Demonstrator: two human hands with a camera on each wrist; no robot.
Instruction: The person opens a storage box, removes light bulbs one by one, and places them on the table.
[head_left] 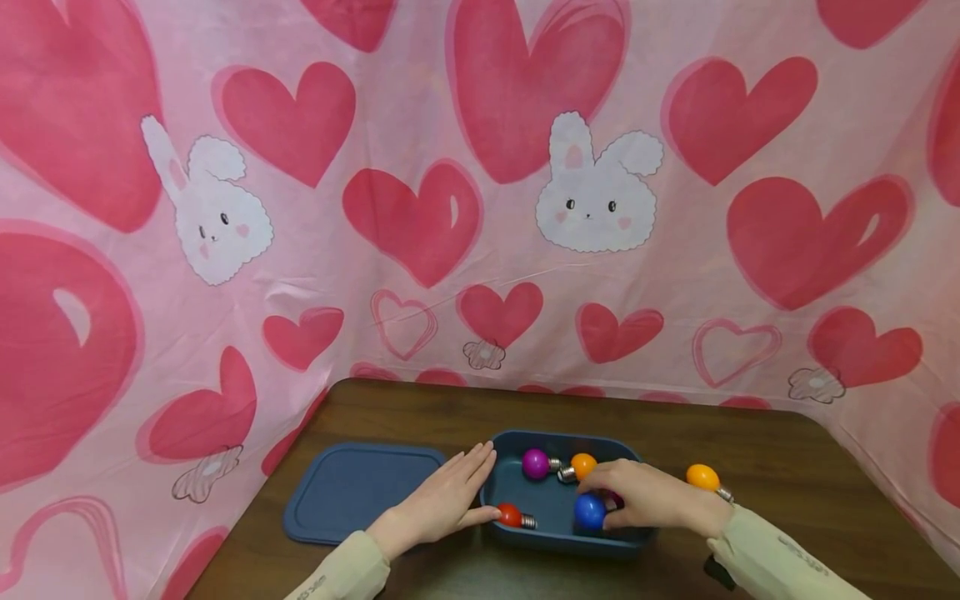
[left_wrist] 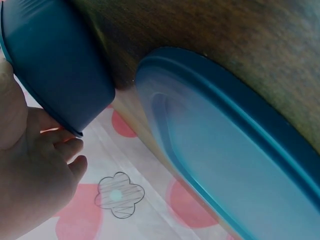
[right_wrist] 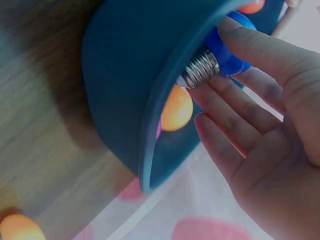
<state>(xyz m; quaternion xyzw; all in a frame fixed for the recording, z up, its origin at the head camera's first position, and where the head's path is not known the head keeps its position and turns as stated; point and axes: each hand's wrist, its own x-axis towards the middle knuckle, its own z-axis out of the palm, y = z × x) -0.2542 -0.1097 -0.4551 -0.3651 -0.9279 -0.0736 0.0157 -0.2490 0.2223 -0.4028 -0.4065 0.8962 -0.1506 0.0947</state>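
My right hand (head_left: 637, 496) reaches into a dark blue box (head_left: 555, 542) and pinches a blue light bulb (head_left: 589, 512) between thumb and fingers. In the right wrist view the metal screw base of the blue bulb (right_wrist: 227, 52) points out past the fingers. My left hand (head_left: 447, 492) rests at the box's left rim, fingers extended and thumb near a red bulb (head_left: 510, 515) inside. Also in the box lie a purple bulb (head_left: 536, 463) and an orange bulb (head_left: 583, 467). Something dark magenta is partly hidden behind my right fingers.
A flat blue lid (head_left: 367, 492) lies on the brown wooden table (head_left: 420, 408), left of the box. Another orange bulb (head_left: 702, 477) sits on the table to the right, beyond my right forearm. A pink heart-patterned cloth (head_left: 510, 275) hangs behind the table.
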